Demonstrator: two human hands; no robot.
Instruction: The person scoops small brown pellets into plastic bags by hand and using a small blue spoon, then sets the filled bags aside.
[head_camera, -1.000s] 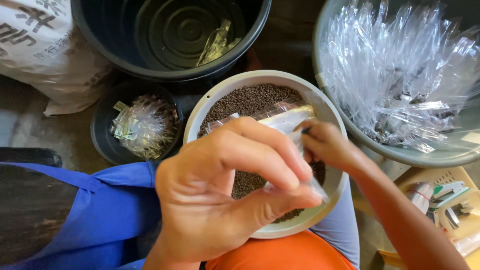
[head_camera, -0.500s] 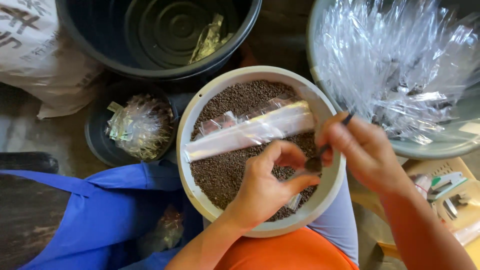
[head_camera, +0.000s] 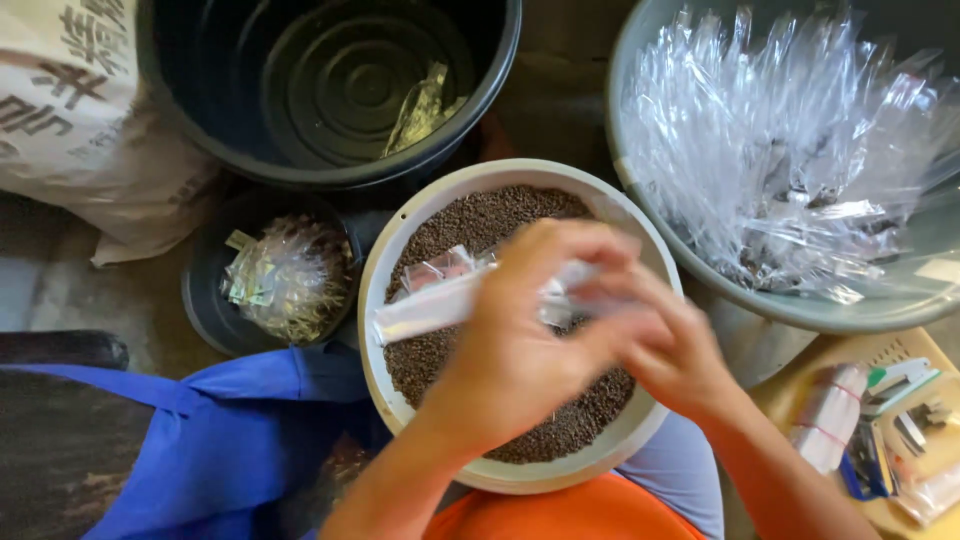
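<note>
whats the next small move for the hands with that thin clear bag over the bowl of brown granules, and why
Probably steady the thin clear bag and bring its open end level over the bowl. Both the left hand and right hand meet at one end, blurred, while the other end juts out unsupported above the brown granules.

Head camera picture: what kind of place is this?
Probably a small home workshop for packing granules by hand. A white bowl of brown granules, a tub of empty clear bags, and both hands holding a filled bag.
</note>
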